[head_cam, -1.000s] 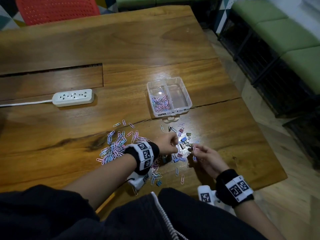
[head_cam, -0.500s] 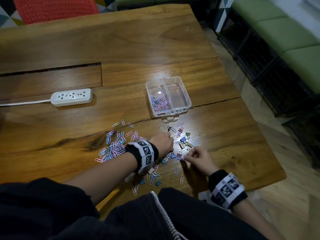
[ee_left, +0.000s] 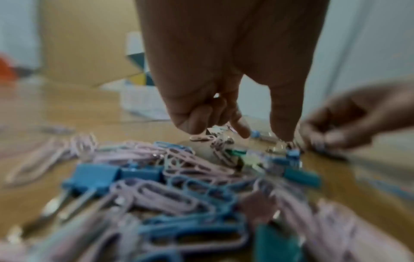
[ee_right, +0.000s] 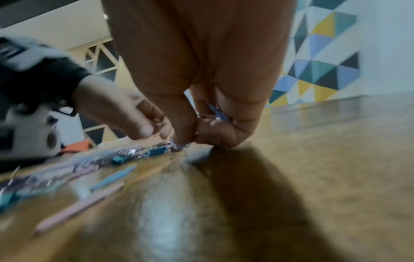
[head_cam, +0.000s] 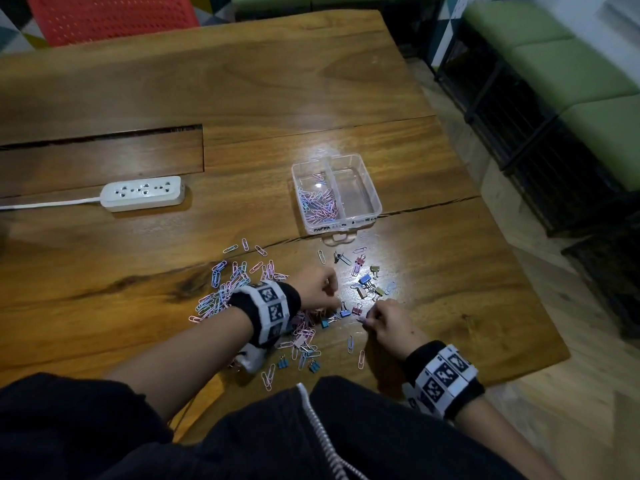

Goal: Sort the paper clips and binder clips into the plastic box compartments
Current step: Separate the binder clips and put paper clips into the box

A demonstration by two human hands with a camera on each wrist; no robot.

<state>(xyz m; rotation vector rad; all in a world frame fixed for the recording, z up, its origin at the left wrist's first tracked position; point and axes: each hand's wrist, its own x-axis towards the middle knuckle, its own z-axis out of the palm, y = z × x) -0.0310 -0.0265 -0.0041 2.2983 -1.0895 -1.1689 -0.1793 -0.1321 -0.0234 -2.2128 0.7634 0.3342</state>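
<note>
A clear two-compartment plastic box [head_cam: 376, 206] stands on the wooden table; its left compartment holds pink and blue paper clips [head_cam: 318, 204], its right one is bare. A loose pile of paper clips [head_cam: 225, 289] lies to the left of my wrist, and small binder clips [head_cam: 365, 280] are scattered in front of my hands. My left hand [head_cam: 334, 299] hovers low over the clips, fingers curled round a few paper clips [ee_left: 200, 138]. My right hand [head_cam: 370, 315] is palm down, thumb and finger pinching at the table, with blue paper clips [ee_right: 218, 113] tucked in its curled fingers.
A white power strip [head_cam: 145, 194] with its cable lies at the left. More paper clips and blue binder clips [head_cam: 313, 365] lie near the table's front edge. A red chair [head_cam: 110, 15] stands behind the table, and green benches [head_cam: 571, 71] to the right.
My right hand has turned from palm up to palm down and come in towards the left hand. The left hand has drawn back a little towards me over the clips.
</note>
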